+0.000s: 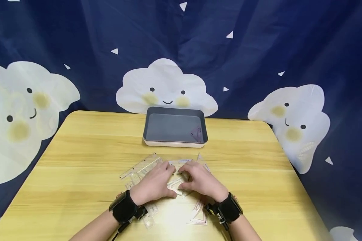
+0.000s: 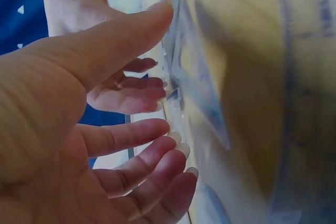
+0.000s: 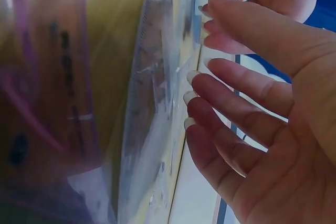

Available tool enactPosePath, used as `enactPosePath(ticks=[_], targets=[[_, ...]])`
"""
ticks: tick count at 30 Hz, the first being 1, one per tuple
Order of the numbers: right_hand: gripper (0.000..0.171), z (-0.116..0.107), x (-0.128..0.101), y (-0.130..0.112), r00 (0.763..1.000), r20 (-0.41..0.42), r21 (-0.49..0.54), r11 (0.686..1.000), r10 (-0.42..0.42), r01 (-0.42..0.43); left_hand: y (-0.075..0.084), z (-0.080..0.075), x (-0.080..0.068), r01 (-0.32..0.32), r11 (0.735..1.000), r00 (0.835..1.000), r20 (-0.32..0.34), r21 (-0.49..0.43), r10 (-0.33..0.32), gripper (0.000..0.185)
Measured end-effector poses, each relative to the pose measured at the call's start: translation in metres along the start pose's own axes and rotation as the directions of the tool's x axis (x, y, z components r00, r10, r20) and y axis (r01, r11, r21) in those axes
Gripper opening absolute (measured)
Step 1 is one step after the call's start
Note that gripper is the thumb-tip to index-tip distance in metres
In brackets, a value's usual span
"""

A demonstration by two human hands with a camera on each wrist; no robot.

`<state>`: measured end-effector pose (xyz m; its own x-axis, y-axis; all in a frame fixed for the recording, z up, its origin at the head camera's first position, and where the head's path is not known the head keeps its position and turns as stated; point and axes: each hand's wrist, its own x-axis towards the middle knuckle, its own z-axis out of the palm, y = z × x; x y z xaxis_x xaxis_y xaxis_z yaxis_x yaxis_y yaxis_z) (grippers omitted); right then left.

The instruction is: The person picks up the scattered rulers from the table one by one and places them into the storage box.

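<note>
both hands low over a scatter of clear plastic rulers (image 1: 144,167) near the middle of the bench (image 1: 78,157), side by side and almost touching. left hand (image 1: 154,184) palm down, fingers loosely bent, tips resting on a clear ruler piece (image 1: 176,185) lying between the two hands; from the left wrist view, fingers (image 2: 157,150) relaxed and spread, nails just at the edge of the clear plastic (image 2: 199,93), thumb stretched above it, nothing clasped. right hand (image 1: 202,182) mirrored on the other side, fingertips on the same piece; in the right wrist view, fingers (image 3: 220,108) straight-ish and apart, nails touching the edge of the clear sheet (image 3: 157,98), thumb held over it, not closed round anything. released, then, on both sides: touching, not gripping.

more clear rulers fanned out to the far left of the hands, a set square (image 1: 202,160) just beyond the right hand, and a triangle with pink markings (image 1: 197,216) near the right wrist. another small clear piece (image 1: 149,219) by the left wrist. black wrist straps (image 1: 123,207) on both arms.

further off, a dark shallow tray (image 1: 175,112) with a pale base, a pinkish clear triangle (image 1: 196,133) lying in its right near corner. behind the bench, a dark blue curtain (image 1: 259,40) with smiling white clouds.
</note>
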<state>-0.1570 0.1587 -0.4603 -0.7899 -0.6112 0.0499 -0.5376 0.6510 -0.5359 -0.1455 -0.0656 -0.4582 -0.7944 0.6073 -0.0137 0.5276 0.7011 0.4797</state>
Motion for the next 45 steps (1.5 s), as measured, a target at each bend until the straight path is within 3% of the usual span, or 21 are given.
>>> enactPosePath(ticks=[4, 10, 15, 25, 31, 40, 45], targets=[[0.046, 0.005, -0.004, -0.001, 1.0, 0.026, -0.037, 0.999, 0.012, -0.011, 0.004, 0.007, -0.003, -0.002, 1.0, 1.0, 0.016, 0.019, 0.002, 0.07], [0.048, 0.012, -0.003, -0.005, 0.999, 0.047, -0.099, 0.995, -0.025, 0.03, 0.003, 0.017, -0.004, 0.008, 0.996, 1.0, -0.029, 0.092, -0.005, 0.071], [0.046, 0.017, 0.002, -0.009, 0.996, 0.058, -0.153, 0.985, -0.067, 0.076, 0.0, 0.02, -0.006, 0.025, 0.999, 0.999, -0.032, 0.038, -0.024, 0.06], [0.04, 0.018, 0.005, -0.008, 0.996, 0.061, -0.117, 0.991, -0.058, 0.065, -0.005, 0.017, -0.005, -0.01, 0.997, 1.0, 0.001, -0.074, 0.01, 0.044], [0.039, 0.018, 0.007, -0.008, 0.996, 0.057, -0.129, 0.989, -0.072, 0.079, -0.005, 0.016, -0.004, 0.007, 0.998, 1.0, -0.008, -0.056, -0.007, 0.049], [0.03, 0.011, 0.005, -0.013, 0.995, 0.1, -0.097, 0.995, -0.025, 0.035, 0.004, 0.025, -0.003, 0.029, 1.0, 0.995, -0.096, 0.003, -0.028, 0.054], [0.037, 0.001, 0.001, -0.013, 0.995, 0.102, -0.089, 0.996, -0.003, 0.012, 0.004, 0.026, -0.002, 0.025, 0.999, 0.994, -0.105, 0.027, -0.023, 0.052]])
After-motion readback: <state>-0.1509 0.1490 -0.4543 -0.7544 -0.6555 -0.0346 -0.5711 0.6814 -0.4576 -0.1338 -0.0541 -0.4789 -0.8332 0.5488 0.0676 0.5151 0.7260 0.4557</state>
